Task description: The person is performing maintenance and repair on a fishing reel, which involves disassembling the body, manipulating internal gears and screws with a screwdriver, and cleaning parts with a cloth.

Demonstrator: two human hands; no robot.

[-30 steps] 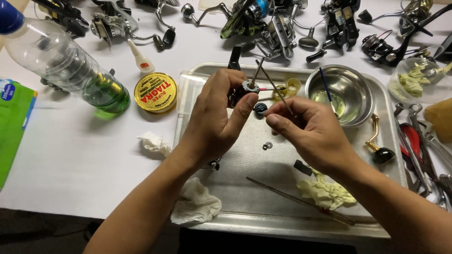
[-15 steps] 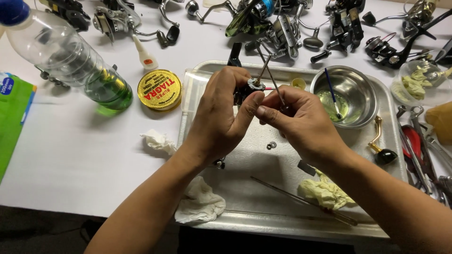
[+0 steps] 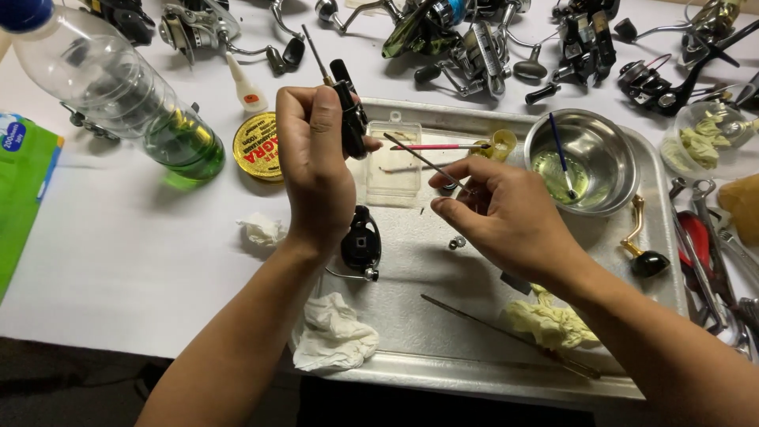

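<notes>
My left hand (image 3: pixel 315 162) is closed around a slim black reel part (image 3: pixel 348 111) with a thin metal shaft sticking up from it, held over the left edge of the metal tray (image 3: pixel 506 379). My right hand (image 3: pixel 506 213) pinches a thin metal pick (image 3: pixel 419 156) that points up and left toward that part. A black reel body (image 3: pixel 361 241) lies on the tray just below my left hand. A small metal piece (image 3: pixel 456 243) lies beside my right hand.
The tray also holds a steel bowl (image 3: pixel 609 150) with greenish liquid and a brush, a clear plastic box (image 3: pixel 393 170), a long rod (image 3: pixel 506 336) and crumpled wipes (image 3: pixel 332 336). A plastic bottle (image 3: pixel 118 95), a yellow tin (image 3: pixel 257 146) and several reels (image 3: pixel 443 32) lie around it.
My hands have drawn apart. The left hand rose and shifted left with the black part. The right hand pulled the pick away to the right.
</notes>
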